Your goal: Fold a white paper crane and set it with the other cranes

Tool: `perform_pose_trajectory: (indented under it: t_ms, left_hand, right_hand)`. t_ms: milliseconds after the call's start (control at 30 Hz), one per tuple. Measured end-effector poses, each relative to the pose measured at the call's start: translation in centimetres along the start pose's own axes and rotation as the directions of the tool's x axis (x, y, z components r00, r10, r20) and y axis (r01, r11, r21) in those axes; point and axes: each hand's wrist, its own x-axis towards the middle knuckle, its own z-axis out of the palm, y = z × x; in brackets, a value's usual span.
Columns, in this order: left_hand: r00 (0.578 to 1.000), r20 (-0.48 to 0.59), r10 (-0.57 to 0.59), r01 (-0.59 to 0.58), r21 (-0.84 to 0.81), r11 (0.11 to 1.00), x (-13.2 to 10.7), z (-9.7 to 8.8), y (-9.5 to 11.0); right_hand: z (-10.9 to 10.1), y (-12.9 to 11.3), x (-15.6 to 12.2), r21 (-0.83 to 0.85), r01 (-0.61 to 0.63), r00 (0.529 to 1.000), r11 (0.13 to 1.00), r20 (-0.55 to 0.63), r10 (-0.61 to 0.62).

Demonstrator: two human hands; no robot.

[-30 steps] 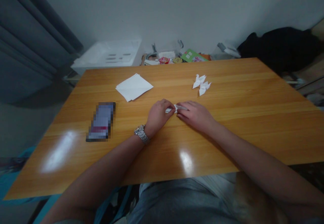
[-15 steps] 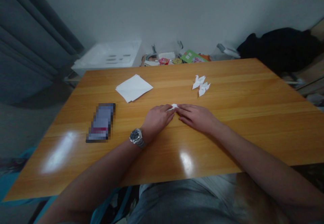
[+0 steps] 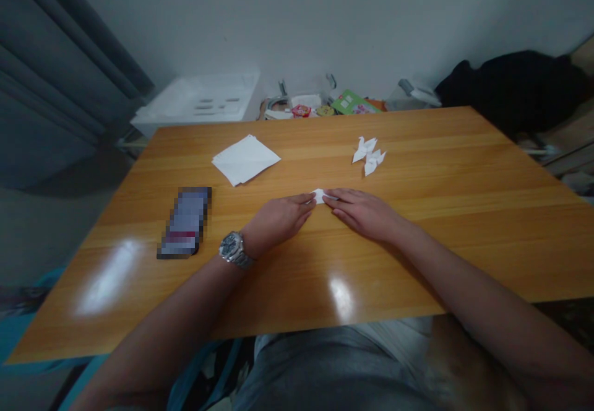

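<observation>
A small white folded paper (image 3: pixel 318 197) lies on the wooden table (image 3: pixel 399 262) in front of me, partly covered by fingers. My left hand (image 3: pixel 281 220) reaches it from the left, its fingertips pinching the near left edge; a metal watch (image 3: pixel 233 248) is on that wrist. From the right, my right hand (image 3: pixel 361 211) has its fingers over the paper's right end, holding it against the tabletop. Beyond the right hand stand two white folded paper birds (image 3: pixel 364 150), close together. The undersides of both hands and the paper's ends are hidden.
A stack of white paper sheets (image 3: pixel 247 160) lies at the back left. Nearer, a phone (image 3: pixel 185 222) with a blurred screen rests at the left. Behind the table are a white plastic bin (image 3: pixel 199 98), a green booklet (image 3: pixel 353 103) and a dark cloth (image 3: pixel 515 89).
My left hand has slid left and flattened a little, baring more of the folded paper. My right hand has barely moved and stays on the paper.
</observation>
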Motion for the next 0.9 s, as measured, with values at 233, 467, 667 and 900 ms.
perform_pose_trajectory:
  t_ms: [233,467,667,900]
  left_hand:
    - [0.999,0.008,0.031,-0.031,0.039,0.999,-0.4,0.3,-0.7]
    - [0.995,0.088,0.036,-0.044,0.086,0.995,-1.1,-1.0,-1.7]
    - [1.000,-0.004,0.027,-0.026,0.128,0.991,-0.7,-0.9,-0.5]
    - [0.997,-0.068,0.020,-0.011,0.131,0.991,-0.3,0.0,0.9]
  right_hand:
    - [-0.3,1.0,0.0,0.060,0.038,0.998,0.997,0.046,-0.040]
    - [-0.2,1.0,-0.1,0.049,0.036,0.997,0.998,0.061,-0.039]
    - [-0.4,0.7,-0.2,0.033,0.045,0.997,0.998,0.059,-0.047]
    - [-0.6,0.3,-0.1,0.048,0.040,0.998,0.998,0.042,-0.042]
